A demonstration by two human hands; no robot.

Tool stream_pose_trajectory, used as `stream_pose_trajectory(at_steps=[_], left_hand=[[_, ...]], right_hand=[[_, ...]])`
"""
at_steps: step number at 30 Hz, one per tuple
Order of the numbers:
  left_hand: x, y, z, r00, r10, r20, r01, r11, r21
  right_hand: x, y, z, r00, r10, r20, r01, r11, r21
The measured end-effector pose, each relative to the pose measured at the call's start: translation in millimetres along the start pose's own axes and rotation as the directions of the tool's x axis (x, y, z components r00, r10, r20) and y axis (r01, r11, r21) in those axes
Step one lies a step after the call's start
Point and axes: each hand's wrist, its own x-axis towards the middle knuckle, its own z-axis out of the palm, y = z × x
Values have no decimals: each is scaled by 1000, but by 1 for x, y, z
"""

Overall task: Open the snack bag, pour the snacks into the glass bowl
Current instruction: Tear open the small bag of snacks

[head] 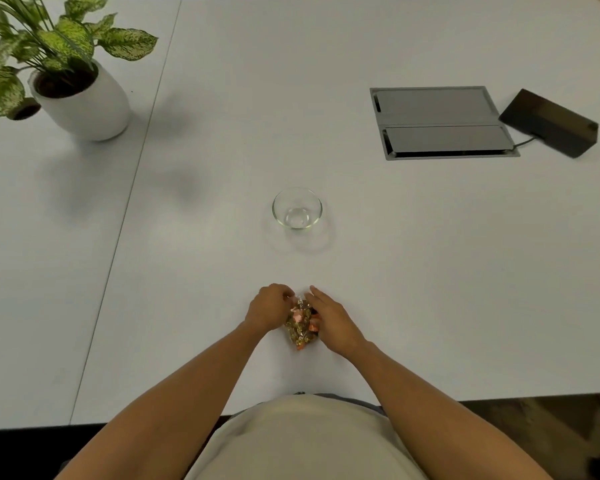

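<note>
A small clear snack bag (300,323) is held between 2 hands near the table's (430,271) front edge — the left hand (269,308) is curled on its top corner, the right hand (329,322) is laid against its side, fingers loosely extended. The empty glass bowl (297,208) is set well apart, farther back.

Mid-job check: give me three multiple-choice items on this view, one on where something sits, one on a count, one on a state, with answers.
1. Where is the potted plant?
A. far left
B. far right
C. beside the hands

2. How many glass bowls are on the table?
A. one
B. two
C. three

3. What is in the bowl?
A. snacks
B. nothing
C. the bag

Answers:
1 A, it stands at the far left.
2 A, only one shows.
3 B, the snacks lie in the snack bag between the left hand and right hand.
</note>
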Motion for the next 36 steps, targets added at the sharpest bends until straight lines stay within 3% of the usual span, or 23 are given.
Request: stream_pose_trajectory(at_steps=[4,7,11,15,17,23,31,36], left_hand=[[-2,0,-15,994,-71,81,95,934,-345],[-8,3,-27,983,-82,167,155,857,-491],[-13,8,-35,985,-31,169,118,837,-534],[-17,11,-35,992,-60,110,109,843,-527],[-20,15,-35,993,-70,91,109,831,-545],[-25,23,-34,997,-73,27,76,826,-559],[-31,26,-29,999,-41,-22,24,849,-528],[-34,22,-38,995,24,98,46,757,-652]], right_hand=[[3,-4,-7,993,-14,-116,24,996,87],[3,-8,-15,983,3,-183,42,969,242],[1,-10,-22,971,8,-238,57,963,264],[-7,-17,-19,928,-20,-371,80,986,145],[-9,-26,-18,902,30,-432,68,975,210],[-6,-52,-28,932,302,-202,-146,821,553],[-3,-67,-39,928,368,-57,-196,613,766],[-3,-67,-47,926,376,-24,-211,572,792]])
